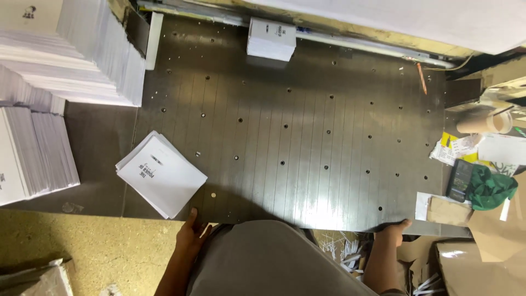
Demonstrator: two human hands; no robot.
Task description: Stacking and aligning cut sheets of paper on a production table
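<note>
I look down on a dark metal table [307, 142] with rows of small holes. My left hand [192, 233] rests on its front edge, fingers curled, right below a small stack of white printed booklets [160, 174] lying askew. At the same front edge, further right, my right hand [395, 229] grips the table's rim. A second small stack of white booklets [271, 39] sits at the far edge of the table, against the back rail. Neither hand holds a booklet.
Tall piles of white booklets [82, 55] and another pile [33, 153] stand at the left. On the right lie a paper cup [485, 123], a calculator [459, 180], a green cloth [490, 189], papers and cardboard [493, 257]. An orange pencil [421, 78] lies at the back right.
</note>
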